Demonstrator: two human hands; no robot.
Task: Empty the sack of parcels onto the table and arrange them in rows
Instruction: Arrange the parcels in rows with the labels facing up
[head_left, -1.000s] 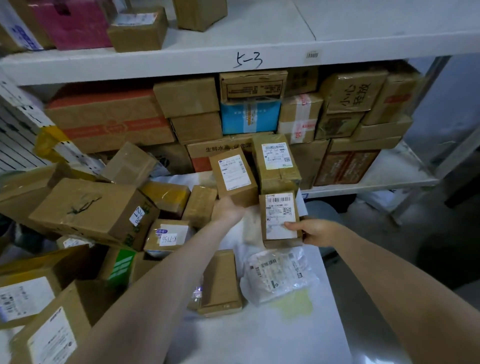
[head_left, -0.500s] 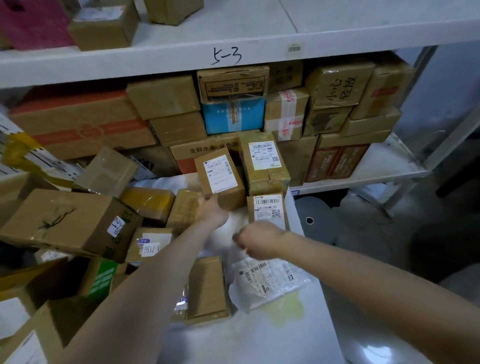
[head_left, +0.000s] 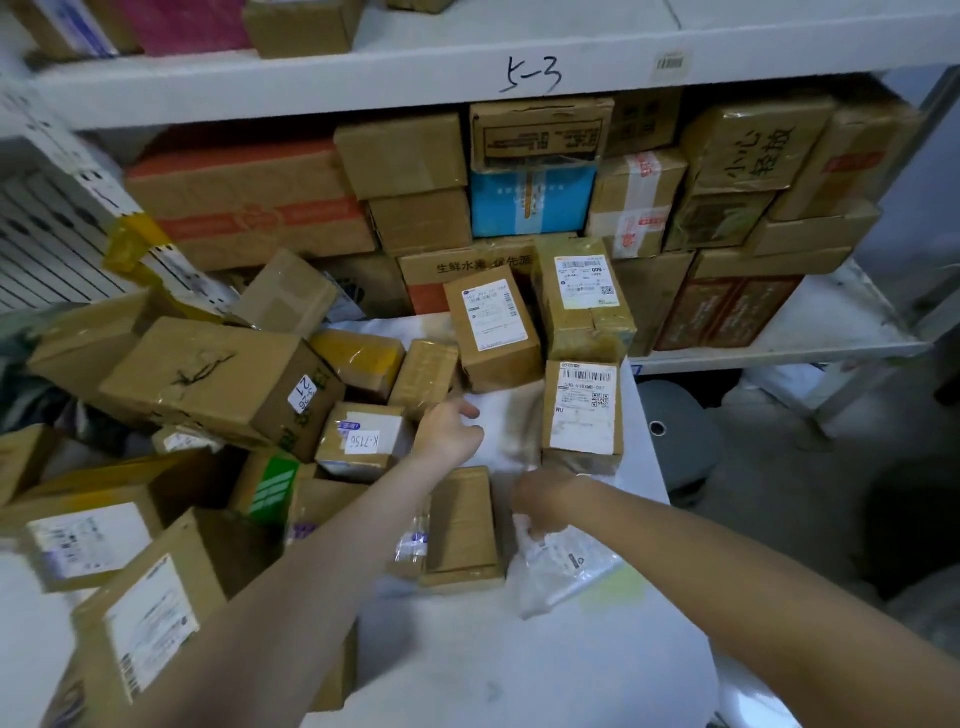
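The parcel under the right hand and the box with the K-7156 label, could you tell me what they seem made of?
Parcel: apparently thin plastic film, translucent, crinkled and glossy. K-7156 box: brown cardboard, seemingly wrapped in shiny clear tape, with a white paper label.

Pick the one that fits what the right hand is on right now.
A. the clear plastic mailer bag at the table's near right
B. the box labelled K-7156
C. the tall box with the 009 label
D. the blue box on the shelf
A: the right hand is closed on the top edge of the clear plastic mailer bag, which lies on the white table beside a flat brown parcel.
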